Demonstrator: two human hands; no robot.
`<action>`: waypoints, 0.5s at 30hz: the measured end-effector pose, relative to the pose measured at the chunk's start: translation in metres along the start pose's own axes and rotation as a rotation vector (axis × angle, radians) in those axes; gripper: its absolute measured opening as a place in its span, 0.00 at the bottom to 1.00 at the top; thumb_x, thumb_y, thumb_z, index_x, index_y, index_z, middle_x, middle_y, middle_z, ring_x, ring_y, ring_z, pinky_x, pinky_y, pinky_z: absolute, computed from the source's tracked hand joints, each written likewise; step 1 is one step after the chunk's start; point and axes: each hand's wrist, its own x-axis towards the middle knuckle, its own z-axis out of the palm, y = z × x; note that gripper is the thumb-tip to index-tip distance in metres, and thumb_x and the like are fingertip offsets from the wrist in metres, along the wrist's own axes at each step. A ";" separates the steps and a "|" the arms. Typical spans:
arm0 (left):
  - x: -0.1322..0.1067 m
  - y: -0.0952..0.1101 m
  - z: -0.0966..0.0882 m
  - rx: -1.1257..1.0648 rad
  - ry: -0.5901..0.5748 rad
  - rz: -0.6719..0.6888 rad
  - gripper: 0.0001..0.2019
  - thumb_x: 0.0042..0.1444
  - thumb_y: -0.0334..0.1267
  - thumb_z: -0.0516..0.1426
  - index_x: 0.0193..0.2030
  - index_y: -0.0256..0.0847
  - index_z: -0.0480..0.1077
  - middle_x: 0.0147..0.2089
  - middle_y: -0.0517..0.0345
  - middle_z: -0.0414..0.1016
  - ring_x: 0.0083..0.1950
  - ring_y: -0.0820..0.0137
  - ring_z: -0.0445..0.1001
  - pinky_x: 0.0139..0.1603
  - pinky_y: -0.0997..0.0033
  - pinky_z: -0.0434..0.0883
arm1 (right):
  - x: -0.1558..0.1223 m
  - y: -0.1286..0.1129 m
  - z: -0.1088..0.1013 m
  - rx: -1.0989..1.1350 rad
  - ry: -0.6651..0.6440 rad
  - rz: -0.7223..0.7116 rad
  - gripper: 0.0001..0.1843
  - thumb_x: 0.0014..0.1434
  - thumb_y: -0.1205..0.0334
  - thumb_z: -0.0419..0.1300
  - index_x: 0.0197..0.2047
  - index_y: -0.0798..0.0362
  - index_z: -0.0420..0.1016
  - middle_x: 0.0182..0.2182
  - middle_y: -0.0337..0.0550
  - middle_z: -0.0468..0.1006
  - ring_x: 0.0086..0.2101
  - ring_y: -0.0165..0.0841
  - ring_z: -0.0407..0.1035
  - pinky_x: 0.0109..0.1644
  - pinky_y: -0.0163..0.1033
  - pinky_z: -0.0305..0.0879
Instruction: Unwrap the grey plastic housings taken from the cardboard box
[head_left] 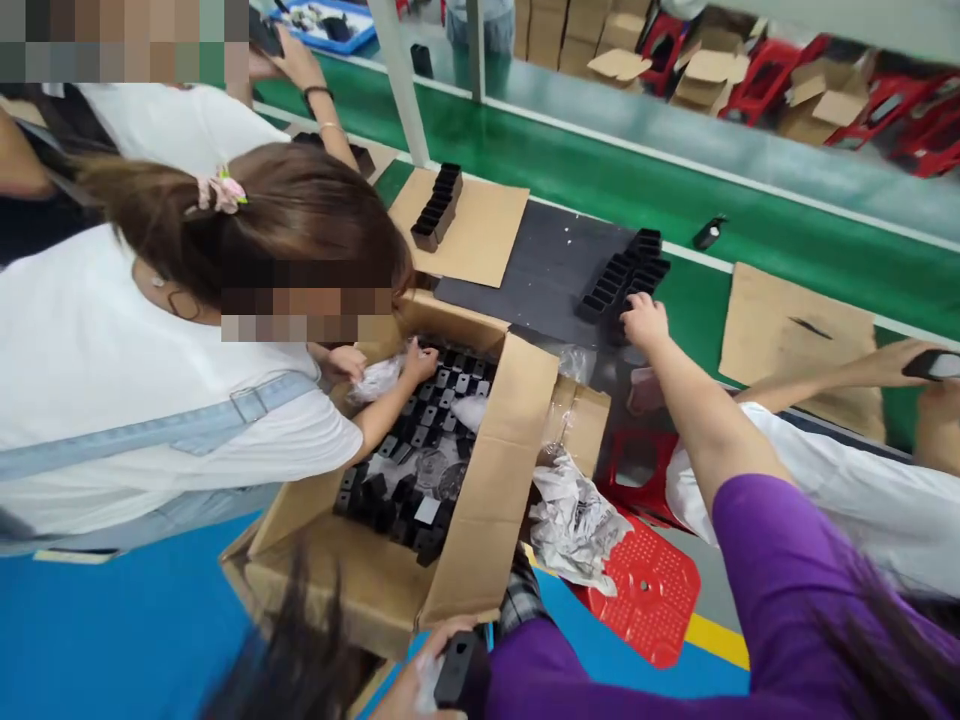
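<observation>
Your left hand (429, 672) grips a black block (461, 672) beside the carton's (499, 430) near edge. Your right hand (645, 320) touches the rows of black blocks (613, 278) at the dark mat's (534, 262) right edge; whether it pinches one cannot be told. A sideways nudge there could topple a row; a slack left grip could drop its block.

Beyond the green workbench (810, 245) we see red stools (765, 80); along it rises a pale post (401, 80); before it, blue floor (150, 600) with a yellow stripe (720, 640).
</observation>
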 end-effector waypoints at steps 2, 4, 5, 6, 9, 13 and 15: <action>0.002 0.002 0.007 -0.068 0.128 -0.006 0.47 0.23 0.56 0.67 0.56 0.95 0.59 0.68 0.74 0.62 0.76 0.31 0.50 0.73 0.40 0.42 | 0.011 0.016 0.009 0.008 0.009 0.020 0.26 0.71 0.53 0.52 0.23 0.55 0.72 0.53 0.64 0.76 0.62 0.43 0.58 0.66 0.57 0.56; 0.004 0.011 0.015 -0.133 0.180 0.007 0.47 0.20 0.56 0.69 0.55 0.89 0.65 0.63 0.68 0.67 0.73 0.29 0.54 0.71 0.35 0.46 | 0.016 0.028 0.011 0.005 -0.011 0.051 0.26 0.69 0.48 0.53 0.24 0.53 0.73 0.54 0.67 0.75 0.63 0.50 0.58 0.67 0.64 0.55; 0.005 0.017 0.019 -0.171 0.203 0.003 0.47 0.18 0.56 0.70 0.54 0.87 0.67 0.60 0.65 0.69 0.70 0.28 0.58 0.69 0.33 0.48 | 0.017 0.032 0.010 -0.007 -0.037 0.071 0.24 0.68 0.47 0.55 0.26 0.53 0.75 0.56 0.67 0.74 0.63 0.54 0.58 0.66 0.67 0.54; 0.006 0.023 0.022 -0.211 0.233 0.002 0.46 0.16 0.56 0.71 0.53 0.83 0.69 0.57 0.64 0.71 0.67 0.28 0.60 0.67 0.31 0.51 | 0.017 0.035 0.008 -0.029 -0.067 0.095 0.22 0.66 0.46 0.56 0.29 0.53 0.78 0.58 0.66 0.74 0.63 0.58 0.58 0.66 0.70 0.53; 0.005 0.039 0.030 -0.287 0.293 0.024 0.47 0.15 0.53 0.73 0.52 0.73 0.72 0.54 0.62 0.73 0.62 0.34 0.65 0.64 0.36 0.57 | 0.006 0.030 -0.003 -0.152 -0.047 0.134 0.21 0.66 0.49 0.53 0.45 0.53 0.83 0.64 0.59 0.70 0.66 0.63 0.57 0.66 0.70 0.56; 0.001 0.048 0.035 -0.343 0.304 0.049 0.43 0.22 0.48 0.73 0.54 0.62 0.73 0.51 0.61 0.75 0.57 0.44 0.69 0.61 0.46 0.63 | -0.022 -0.032 0.013 -0.142 0.061 -0.068 0.23 0.68 0.57 0.49 0.55 0.57 0.80 0.57 0.61 0.77 0.61 0.58 0.66 0.66 0.65 0.60; 0.000 0.051 0.038 -0.376 0.306 0.060 0.38 0.28 0.46 0.72 0.53 0.56 0.73 0.50 0.60 0.76 0.55 0.49 0.71 0.60 0.51 0.64 | -0.035 -0.090 0.048 -0.114 -0.081 -0.196 0.21 0.67 0.61 0.52 0.56 0.60 0.79 0.55 0.60 0.79 0.58 0.52 0.70 0.66 0.61 0.63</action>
